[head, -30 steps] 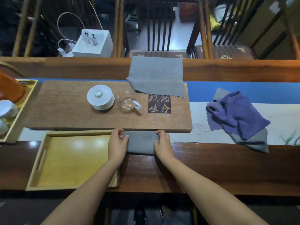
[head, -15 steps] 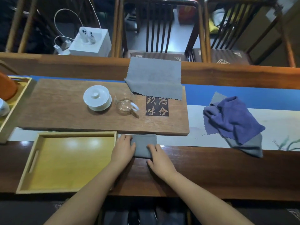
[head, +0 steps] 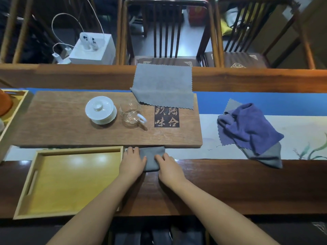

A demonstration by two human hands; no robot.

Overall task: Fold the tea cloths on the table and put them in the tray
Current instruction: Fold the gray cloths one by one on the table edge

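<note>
A small folded grey tea cloth (head: 152, 157) lies on the table between the wooden tea board and the front edge. My left hand (head: 132, 163) rests on its left side with fingers laid flat. My right hand (head: 169, 169) presses its right edge with straight fingers. An empty yellow wooden tray (head: 70, 183) stands just left of my left hand. A flat grey cloth (head: 162, 87) lies at the back over the board's far edge. At the right, a crumpled purple cloth (head: 247, 126) lies on another grey cloth (head: 269, 156).
The wooden tea board (head: 70, 135) carries a white lidded cup (head: 100, 110) and a glass pitcher (head: 131, 114). Another tray (head: 13, 110) with crockery sits at the far left edge. Dark wooden chairs (head: 166, 32) stand behind the table.
My right hand has moved left, and the grey cloth between my hands is now about half as wide. My left hand stays on the cloth's left side.
</note>
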